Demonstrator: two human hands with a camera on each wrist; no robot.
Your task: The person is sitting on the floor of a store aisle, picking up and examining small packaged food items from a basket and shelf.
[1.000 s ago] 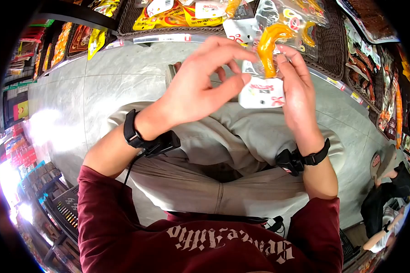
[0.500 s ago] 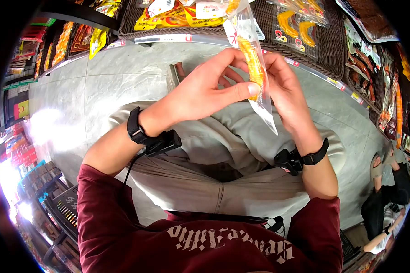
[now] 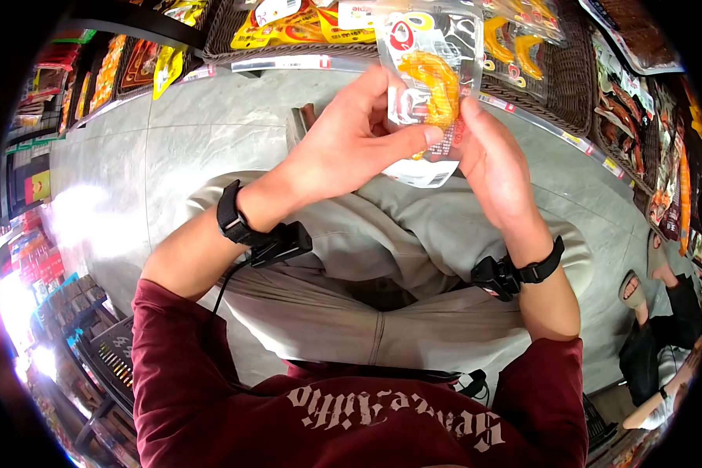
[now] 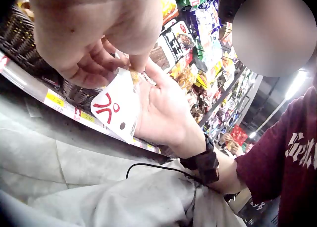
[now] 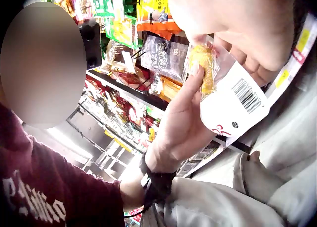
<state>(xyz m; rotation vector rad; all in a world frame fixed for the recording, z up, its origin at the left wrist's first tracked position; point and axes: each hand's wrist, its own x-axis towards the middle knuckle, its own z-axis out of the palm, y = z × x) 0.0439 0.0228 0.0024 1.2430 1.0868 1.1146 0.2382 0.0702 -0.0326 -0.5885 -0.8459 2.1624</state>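
Both hands hold up a clear plastic snack pouch [image 3: 432, 86] in front of the shelf. A glossy, curved yellow-orange piece of food shows inside it. My left hand [image 3: 339, 144] pinches the pouch from the left, its thumb across the face over the printed text. At the opposite edge, my right hand [image 3: 498, 162] holds it, thumb along the side and fingers partly hidden behind. The pouch's white end [image 5: 237, 108] bears a barcode in the right wrist view. From the left wrist view, the same white end [image 4: 115, 108] shows a red mark and a dark hole.
Wicker baskets [image 3: 565, 86] of packaged snacks line the shelf ahead, with similar yellow pouches [image 3: 515, 47] in one. Price labels [image 3: 515, 113] run along its edge. Grey-trousered legs [image 3: 382, 234] are folded below the hands. Another person [image 3: 651, 343] is low on the right.
The pouch has been turned over, passing edge-on half a second ago, and now faces me broadside. My left thumb has come onto its face. The other person's feet have shifted.
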